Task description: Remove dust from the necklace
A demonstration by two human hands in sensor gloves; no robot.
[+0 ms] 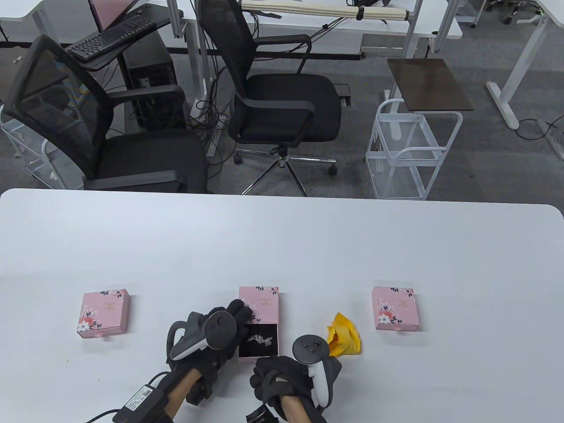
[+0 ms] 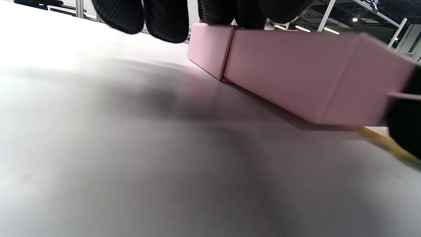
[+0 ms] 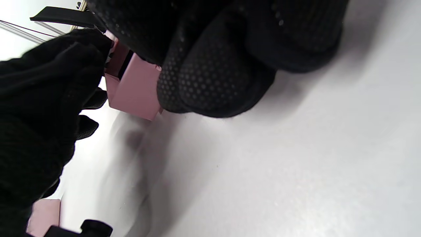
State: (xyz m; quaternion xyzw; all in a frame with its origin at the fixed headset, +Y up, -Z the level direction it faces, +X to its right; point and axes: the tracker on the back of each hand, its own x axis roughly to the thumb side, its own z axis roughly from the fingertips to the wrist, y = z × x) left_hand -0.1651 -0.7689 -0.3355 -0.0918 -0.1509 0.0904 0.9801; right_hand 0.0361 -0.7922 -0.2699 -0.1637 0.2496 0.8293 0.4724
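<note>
Pink box [image 1: 258,304] slid open, necklace [image 1: 262,340] inside, left hand [image 1: 224,328] holding

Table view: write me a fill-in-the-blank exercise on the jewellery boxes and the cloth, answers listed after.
1. The number of pink boxes on the table is ____.
2. The open box, the one with its drawer slid out, is the ____ one of the row.
3. The necklace lies on a lining coloured ____.
4. The crumpled cloth is coloured ____.

Missing words: three; middle; black; yellow

Office: black mesh chairs [image 1: 273,101] top center and upper left, keyboard [image 1: 110,38] on a desk top left, PC tower [image 1: 152,75] below it, grey carpet [image 1: 493,145], white desks at top.
</note>
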